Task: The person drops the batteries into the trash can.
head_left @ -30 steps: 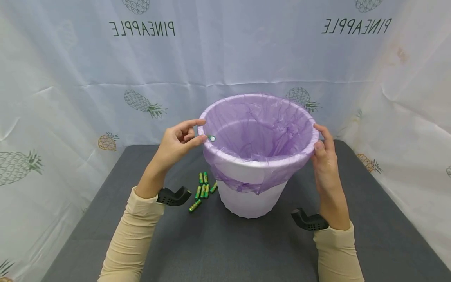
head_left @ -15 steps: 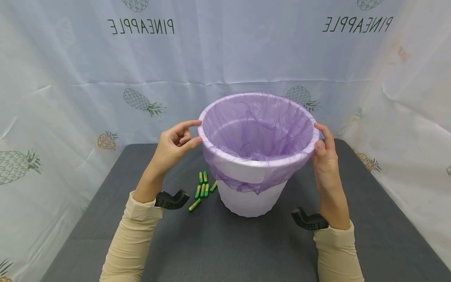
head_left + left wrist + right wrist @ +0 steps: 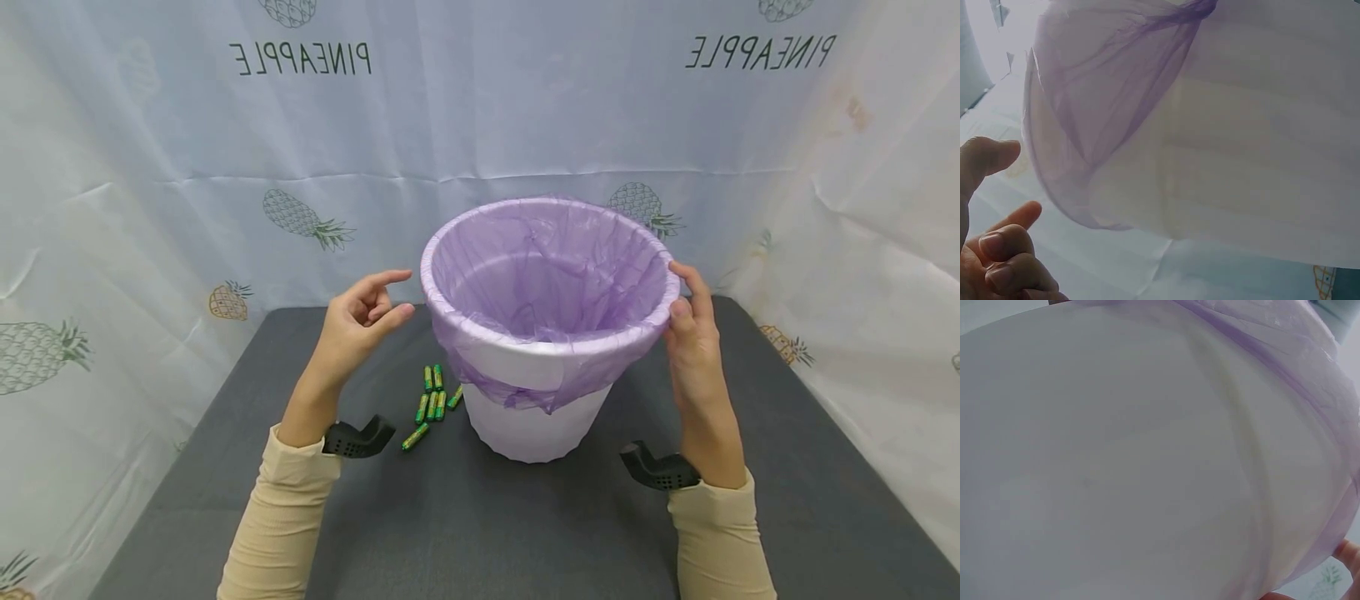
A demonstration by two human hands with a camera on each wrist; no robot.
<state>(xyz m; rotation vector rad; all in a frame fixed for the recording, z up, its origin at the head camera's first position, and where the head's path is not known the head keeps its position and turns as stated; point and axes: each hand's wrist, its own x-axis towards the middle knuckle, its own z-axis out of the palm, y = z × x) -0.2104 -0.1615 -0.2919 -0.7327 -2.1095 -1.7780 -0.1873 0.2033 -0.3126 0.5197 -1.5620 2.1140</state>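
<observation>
White bin (image 3: 1110,462) fills most of frame; purple bag (image 3: 1300,347) drapes its rim; right hand (image 3: 1350,562) mostly cropped, lower right.

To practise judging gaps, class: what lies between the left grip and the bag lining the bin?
Nothing: the stretch between the left grip and the bag is bare. The head view shows it; the left wrist view agrees.

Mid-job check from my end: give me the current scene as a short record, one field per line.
Left hand: left hand off the rim, holding nothing
Right hand: right hand touching the rim's right side
Container: white bin, upright on the table
Liner: purple bag, inside and folded over the rim
Batteries: seven green batteries visible, lying left of the bin
Bin contents: cannot tell; bottom hidden
</observation>
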